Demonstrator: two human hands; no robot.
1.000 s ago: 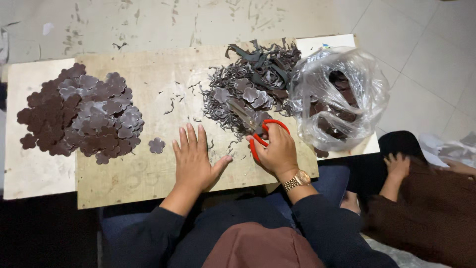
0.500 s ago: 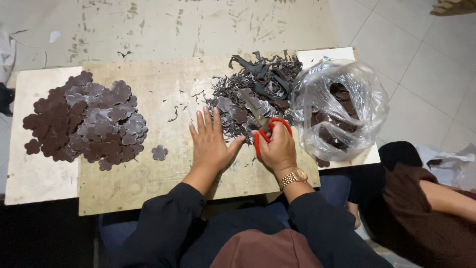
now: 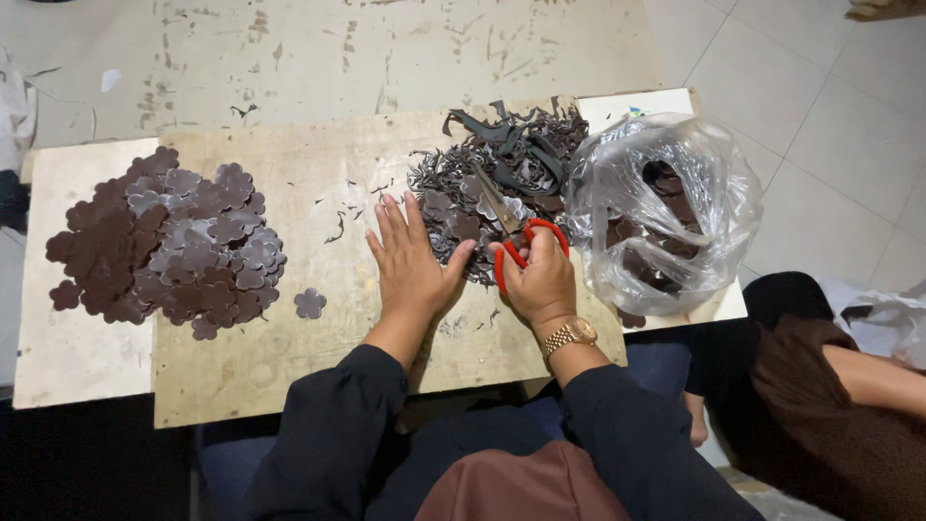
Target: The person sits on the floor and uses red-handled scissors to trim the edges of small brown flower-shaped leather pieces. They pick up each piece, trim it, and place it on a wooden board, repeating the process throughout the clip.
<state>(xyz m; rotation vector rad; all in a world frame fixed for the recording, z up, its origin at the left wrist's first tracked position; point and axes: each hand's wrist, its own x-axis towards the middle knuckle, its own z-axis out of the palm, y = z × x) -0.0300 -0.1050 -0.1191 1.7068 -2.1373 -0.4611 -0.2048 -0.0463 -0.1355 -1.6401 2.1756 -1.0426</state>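
Scissors with red handles (image 3: 516, 239) sit in the right hand (image 3: 540, 280), fingers clamped through the loops. At nine o'clock, the left hand (image 3: 413, 265) lies flat, fingers apart, touching the soft, light pile of dark brown scraps (image 3: 482, 178) on the counter (image 3: 318, 357).

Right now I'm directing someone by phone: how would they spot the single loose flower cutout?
Start at the wooden board and find the big heap of brown flower shapes at its left end. Just right of the heap's lower edge, left of the left hand, lies one flower cutout. It alone lies flat by itself, touching nothing.
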